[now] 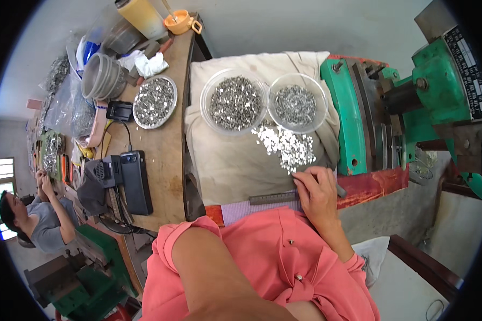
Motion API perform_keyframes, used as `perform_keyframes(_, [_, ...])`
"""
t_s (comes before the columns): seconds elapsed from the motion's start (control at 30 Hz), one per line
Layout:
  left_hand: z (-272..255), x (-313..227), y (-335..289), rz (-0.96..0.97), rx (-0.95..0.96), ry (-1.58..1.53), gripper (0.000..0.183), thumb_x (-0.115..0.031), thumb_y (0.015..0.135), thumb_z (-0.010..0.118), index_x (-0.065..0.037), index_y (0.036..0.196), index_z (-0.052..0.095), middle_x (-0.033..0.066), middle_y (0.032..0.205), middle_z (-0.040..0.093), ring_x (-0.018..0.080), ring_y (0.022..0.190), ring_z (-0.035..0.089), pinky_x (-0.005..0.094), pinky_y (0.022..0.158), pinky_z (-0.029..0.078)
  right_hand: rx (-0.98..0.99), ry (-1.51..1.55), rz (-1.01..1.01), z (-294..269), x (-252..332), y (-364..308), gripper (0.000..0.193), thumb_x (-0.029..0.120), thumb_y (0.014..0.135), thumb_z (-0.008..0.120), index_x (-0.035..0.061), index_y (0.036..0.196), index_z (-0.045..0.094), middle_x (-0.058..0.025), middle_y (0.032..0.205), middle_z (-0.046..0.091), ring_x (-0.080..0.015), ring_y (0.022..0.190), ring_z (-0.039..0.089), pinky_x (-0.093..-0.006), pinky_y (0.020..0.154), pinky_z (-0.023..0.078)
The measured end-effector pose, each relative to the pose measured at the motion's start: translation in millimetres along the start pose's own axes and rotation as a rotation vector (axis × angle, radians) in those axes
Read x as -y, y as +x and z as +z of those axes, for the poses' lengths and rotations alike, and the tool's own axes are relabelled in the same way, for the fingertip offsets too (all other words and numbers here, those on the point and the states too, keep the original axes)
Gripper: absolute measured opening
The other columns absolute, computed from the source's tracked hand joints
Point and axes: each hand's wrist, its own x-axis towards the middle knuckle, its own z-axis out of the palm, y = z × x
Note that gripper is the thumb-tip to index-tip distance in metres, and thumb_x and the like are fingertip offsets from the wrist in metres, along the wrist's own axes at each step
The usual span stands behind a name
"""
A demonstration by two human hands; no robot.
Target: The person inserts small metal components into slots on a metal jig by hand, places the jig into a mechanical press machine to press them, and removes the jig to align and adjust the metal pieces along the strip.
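Observation:
My right hand (317, 193) rests on the cloth-covered work surface, at the near edge of a loose pile of small shiny flat metal pieces (292, 147). Its fingers are bent and drawn together, fingertips close to the nearest pieces; anything between them is too small to make out. A dark grey ruler-like strip (274, 198) lies just left of this hand. Beyond the pile stand two clear round tubs, the left tub (203, 107) and the right tub (325, 109), both holding small metal parts. My left arm crosses the lower edge, its hand out of sight.
A green machine (344, 117) borders the cloth on the right. On the wooden table (166, 160) at left are a bowl of metal parts (154, 101), a black phone-like device (136, 182), stacked tubs (99, 77) and bags. Another person (48, 219) sits at far left.

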Motion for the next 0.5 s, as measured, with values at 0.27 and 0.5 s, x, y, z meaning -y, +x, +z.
perform_keyframes(0.27, [-2, -4, 12, 0.008, 0.002, -0.179, 0.011, -0.001, 0.092, 0.060, 0.002, 0.100, 0.065, 0.0119, 0.107, 0.065, 0.0204, 0.098, 0.060, 0.0318, 0.081, 0.049, 0.003, -0.135, -0.048, 6, 5, 12, 0.016, 0.010, 0.078, 0.076, 0.0114, 0.093, 0.070, -0.0039, 0.090, 0.058, -0.0262, 0.082, 0.054, -0.0391, 0.070, 0.042])
perform_keyframes(0.5, [-20, -8, 22, -0.040, -0.024, -0.380, 0.014, -0.002, 0.092, 0.061, 0.002, 0.105, 0.065, 0.0111, 0.111, 0.066, 0.0210, 0.104, 0.061, 0.0331, 0.087, 0.051, 0.032, -0.129, -0.069, 10, 9, 14, 0.010, 0.012, 0.077, 0.074, 0.0109, 0.082, 0.066, -0.0027, 0.089, 0.057, -0.0246, 0.085, 0.055, -0.0384, 0.073, 0.043])
